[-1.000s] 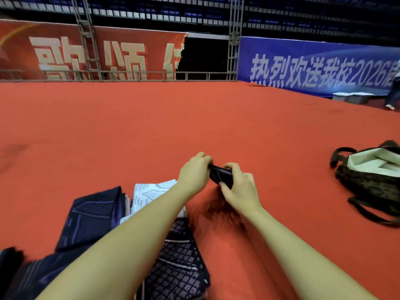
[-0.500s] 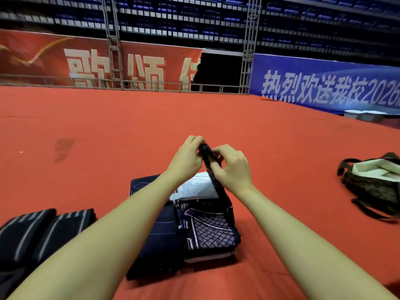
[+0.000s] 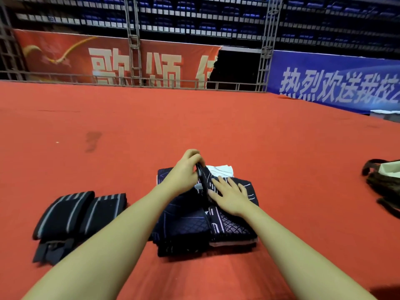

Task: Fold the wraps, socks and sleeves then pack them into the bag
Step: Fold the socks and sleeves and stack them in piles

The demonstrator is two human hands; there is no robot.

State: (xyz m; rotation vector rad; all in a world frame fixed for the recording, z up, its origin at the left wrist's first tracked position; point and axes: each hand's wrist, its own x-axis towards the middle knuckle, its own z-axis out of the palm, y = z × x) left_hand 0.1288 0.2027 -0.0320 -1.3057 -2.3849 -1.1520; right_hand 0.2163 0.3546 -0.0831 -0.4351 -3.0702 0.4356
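— Where now?
— On the big red carpet floor [image 3: 194,126]: folded dark patterned cloth stack [image 3: 207,217]. Far right of stack, open camouflage bag [image 3: 383,180]. Left of stack, two black striped wraps [image 3: 80,211].

— And hands?
— Right hand [image 3: 231,194] flat on stack. Left hand [image 3: 184,172] pinching thin black sleeve [image 3: 201,177]. Lay slowly, press flat, keep edges even.

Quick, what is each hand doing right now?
Left hand: grip closed on a thin dark sleeve.
Right hand: open, fingers flat on the folded pile.
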